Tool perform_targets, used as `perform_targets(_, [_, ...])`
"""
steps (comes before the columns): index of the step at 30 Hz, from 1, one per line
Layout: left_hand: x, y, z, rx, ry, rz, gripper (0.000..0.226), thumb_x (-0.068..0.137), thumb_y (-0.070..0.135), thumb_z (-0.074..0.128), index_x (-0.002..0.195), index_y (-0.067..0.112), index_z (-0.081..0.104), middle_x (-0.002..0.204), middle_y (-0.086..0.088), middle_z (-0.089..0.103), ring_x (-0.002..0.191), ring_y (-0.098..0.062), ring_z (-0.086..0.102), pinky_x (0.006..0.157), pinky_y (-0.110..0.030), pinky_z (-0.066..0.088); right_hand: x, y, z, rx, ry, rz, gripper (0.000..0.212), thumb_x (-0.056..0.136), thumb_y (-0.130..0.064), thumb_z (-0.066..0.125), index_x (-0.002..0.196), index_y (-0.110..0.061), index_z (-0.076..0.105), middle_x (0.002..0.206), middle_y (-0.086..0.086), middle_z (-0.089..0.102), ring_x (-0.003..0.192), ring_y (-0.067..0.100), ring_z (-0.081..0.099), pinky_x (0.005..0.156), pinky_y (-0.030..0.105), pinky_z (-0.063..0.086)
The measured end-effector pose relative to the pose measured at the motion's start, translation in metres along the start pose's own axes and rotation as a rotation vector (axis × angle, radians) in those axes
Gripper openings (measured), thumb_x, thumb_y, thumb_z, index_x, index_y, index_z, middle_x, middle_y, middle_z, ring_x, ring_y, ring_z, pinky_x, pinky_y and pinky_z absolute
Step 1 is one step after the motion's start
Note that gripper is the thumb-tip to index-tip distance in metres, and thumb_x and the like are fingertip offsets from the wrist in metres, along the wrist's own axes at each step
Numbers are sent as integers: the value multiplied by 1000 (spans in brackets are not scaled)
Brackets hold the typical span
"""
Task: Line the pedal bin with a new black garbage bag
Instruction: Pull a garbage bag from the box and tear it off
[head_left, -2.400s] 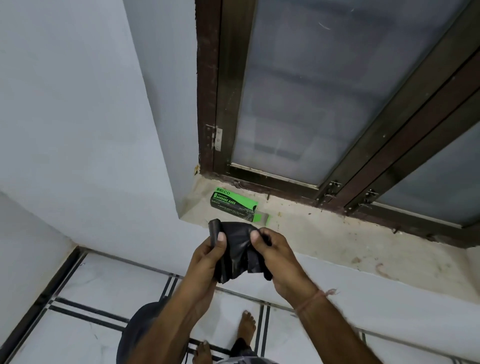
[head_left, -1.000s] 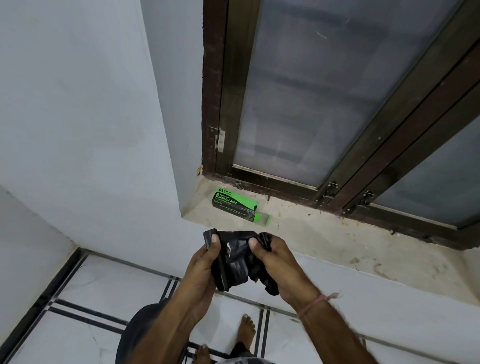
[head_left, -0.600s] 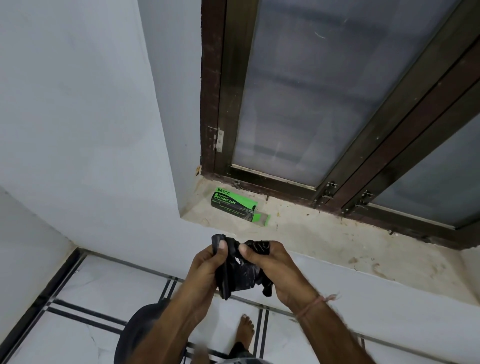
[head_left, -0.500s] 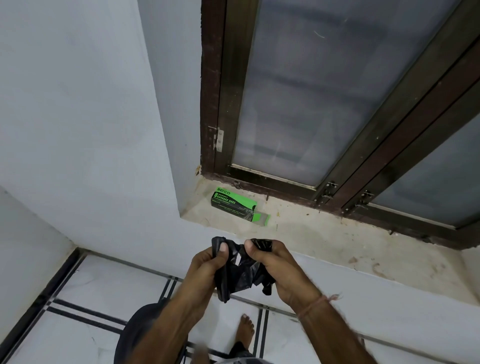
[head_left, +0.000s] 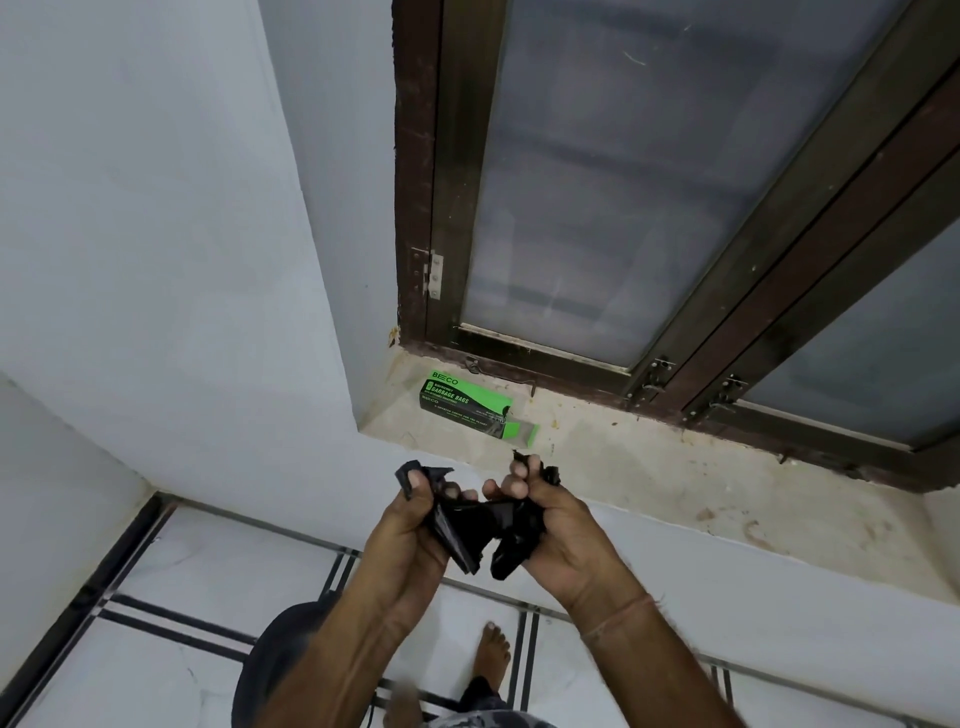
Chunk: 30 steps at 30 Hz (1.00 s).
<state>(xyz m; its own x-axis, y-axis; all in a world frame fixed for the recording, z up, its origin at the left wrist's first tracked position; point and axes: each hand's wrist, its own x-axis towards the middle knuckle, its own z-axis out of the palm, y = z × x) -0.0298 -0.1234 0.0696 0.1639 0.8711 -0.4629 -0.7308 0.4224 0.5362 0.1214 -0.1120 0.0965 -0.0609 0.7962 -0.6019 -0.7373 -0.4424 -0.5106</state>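
Pinched tight in curled fingers (head_left: 514, 488) of left hand (head_left: 410, 530) and right hand (head_left: 558, 525): a folded black garbage bag (head_left: 475, 525). Probably thin, limp, slippery; best taken at the edges just above the fingers.

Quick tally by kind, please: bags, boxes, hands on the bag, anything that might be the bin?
Black garbage bag: 1, crumpled
Green bag box: 1, on the sill
Hands gripping the bag: 2, left hand and right hand
Dark round thing by the feet, perhaps the bin: 1
Total: 5
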Motion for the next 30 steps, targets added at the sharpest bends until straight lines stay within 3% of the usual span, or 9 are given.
perform_targets(3, [3,1,2,-37,30,22,42,109,39,36,84,10,52,72,-5,55,72,-21,63,69,-33,62,3,-2,-2,30,-15,-33,36,113,-22,37,82,-11,52,51,-2,42,49,15,52,59,31,56])
perform_targets(6, [7,10,-9,38,115,55,42,109,42,38,76,15,44,59,2,41,52,-14,47,50,-25,48,11,-16,-18,-42,-33,-83,33,112,-27,38,84,-12,49,49,-5,37,35,4,32,32,17,30])
perform_targets(10, [10,19,-30,248,163,91,42,102,48,46,78,15,45,62,0,39,47,-11,40,44,-23,40,11,-32,-42,-314,18,-171,34,99,-43,52,84,-13,49,53,-5,32,40,4,24,37,18,21])
perform_targets(14, [14,7,-22,204,97,-20,53,97,60,43,105,11,61,76,-1,57,62,-17,51,67,-35,48,7,-20,-39,-493,-16,-79,60,101,-67,41,66,-18,46,59,-3,36,51,12,29,52,26,28])
perform_targets(17, [17,0,-8,126,32,-45,48,107,47,34,118,7,59,84,-4,68,75,-22,65,74,-40,56,6,-9,-36,-728,20,-199,49,105,-48,49,71,-13,54,60,-2,43,56,16,37,55,26,34])
perform_targets(20, [24,-4,1,138,15,14,40,110,35,33,121,6,57,102,-9,74,106,-26,71,80,-43,62,3,-5,-38,-896,-53,-236,25,104,-33,59,111,-11,68,83,-3,63,70,4,60,63,12,46])
perform_targets(22, [30,-6,9,138,8,58,34,110,31,36,125,7,54,111,-11,70,117,-25,68,88,-43,61,2,-4,-38,-943,-139,-181,29,101,-30,67,126,-15,67,93,-3,70,74,-9,65,67,6,47])
perform_targets(27, [49,-18,27,55,18,135,12,101,14,49,111,17,55,92,-4,68,111,-21,72,74,-37,61,10,-12,-40,-844,-193,-311,25,100,-18,69,123,-11,73,86,7,72,57,-3,57,59,9,42])
perform_targets(30, [62,-20,36,155,12,183,12,92,8,59,101,14,56,98,-12,71,114,-31,68,97,-41,58,25,-21,-52,-712,-130,-337,25,100,-34,66,120,-23,76,86,5,67,56,9,44,55,21,38])
